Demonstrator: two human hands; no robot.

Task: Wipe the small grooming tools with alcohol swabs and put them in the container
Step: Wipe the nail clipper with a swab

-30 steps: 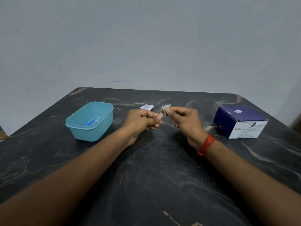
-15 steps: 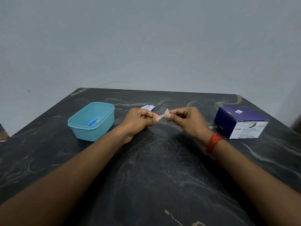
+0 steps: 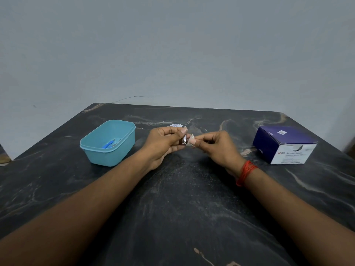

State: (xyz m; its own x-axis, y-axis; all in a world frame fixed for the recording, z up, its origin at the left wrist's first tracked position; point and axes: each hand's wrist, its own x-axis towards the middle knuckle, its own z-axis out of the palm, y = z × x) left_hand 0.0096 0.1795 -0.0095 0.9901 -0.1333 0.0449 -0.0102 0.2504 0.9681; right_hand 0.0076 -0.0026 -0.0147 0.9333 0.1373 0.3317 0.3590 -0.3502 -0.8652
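Observation:
My left hand (image 3: 165, 144) grips a small metal nail clipper (image 3: 184, 140) above the middle of the dark table. My right hand (image 3: 215, 145) pinches a white alcohol swab (image 3: 191, 141) against the clipper's end. The two hands meet fingertip to fingertip. A teal plastic container (image 3: 99, 152) stands to the left, with a small blue-handled tool (image 3: 108, 144) lying inside. Most of the clipper is hidden by my left fingers.
A torn white swab wrapper (image 3: 175, 125) lies just behind my left hand. A dark blue and white box of alcohol swabs (image 3: 284, 144) sits at the right. The black marble table (image 3: 182, 198) ends at a grey wall behind.
My left hand has turned the clipper so its metal end shows. My right hand has brought the swab up against it. Both hands stay in nearly the same place.

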